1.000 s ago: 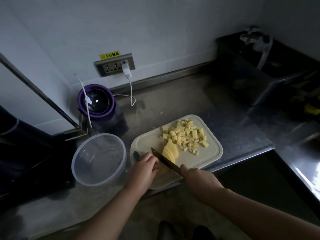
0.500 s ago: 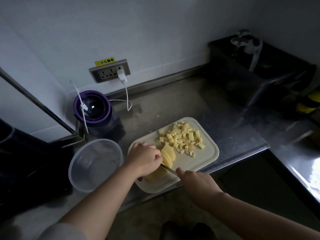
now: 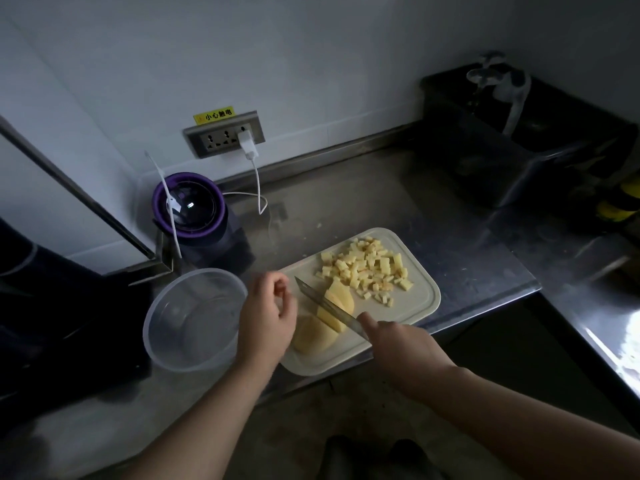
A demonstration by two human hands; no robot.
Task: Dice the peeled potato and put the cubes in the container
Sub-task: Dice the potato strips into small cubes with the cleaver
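Cannot see the knife handle, buried in the right hand. Cannot make out any grip in the blurred left hand, nor the near edge of the potato behind it. Too dark to identify the yellow object, cropped at the right edge.

Kitchen counter: items counted by kind.

One pale rectangular plastic cutting board; one clear round plastic container; one steel-bladed kitchen knife; one uncut yellow potato chunk; one fan of potato slices, number unclear; one heap of small yellow potato cubes, several dozen, too many for an exact count; one purple-rimmed round appliance; one grey wall socket strip with one white plug and one yellow warning label; two bare hands, left hand and right hand; one dark sink.
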